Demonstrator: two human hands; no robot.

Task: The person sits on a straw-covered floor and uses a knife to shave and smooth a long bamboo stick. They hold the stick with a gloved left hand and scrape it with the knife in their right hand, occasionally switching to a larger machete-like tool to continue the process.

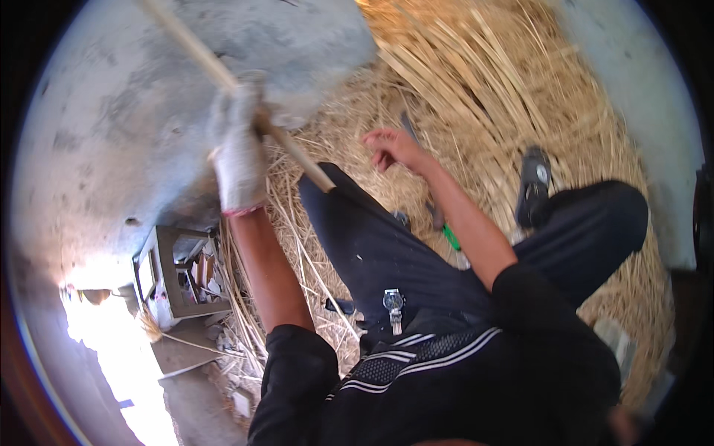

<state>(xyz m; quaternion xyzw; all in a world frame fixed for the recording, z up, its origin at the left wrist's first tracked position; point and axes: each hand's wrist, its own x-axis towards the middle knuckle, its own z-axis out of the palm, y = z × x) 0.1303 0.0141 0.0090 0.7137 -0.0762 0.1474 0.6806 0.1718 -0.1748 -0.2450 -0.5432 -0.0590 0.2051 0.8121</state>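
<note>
Head view, clock directions off frame centre. At 8 o'clock, glaring bright opening (123, 372), washed out, no detail readable. Between 8 and 9, worn box-like cabinet (165, 286), open-fronted, tilted in frame, small mixed items inside, too small to ID.

At 10, left hand (242, 145), in a pale knit glove with reddish cuff edge; fingers closed round a wooden pole (301, 157), no gap visible, slight motion blur. Pole runs slantwise: far end leaves frame toward 11, near end stops close to centre, over the left knee (321, 177) in frame. Cannot tell if it touches the knee. Grey wall (111, 111) fills 9 to 11 behind the glove.

At 5, wristwatch with metal band (393, 300) on the dark trousers, near the shirt hem. At 1, right hand (399, 151), bare, part open, fingers loosely curled, nothing seen in it; well apart from the pole. Narrow dark item (408, 125) just beyond it, contact not clear. At 3, small green item (451, 238) next to the right forearm, partly hidden.

Farther out at 1, split wood strips (476, 82) lie roughly parallel on straw (357, 97), which covers the floor. Just above 3, dark shoe (534, 182). At 2, second pale wall stretch (647, 97).
</note>
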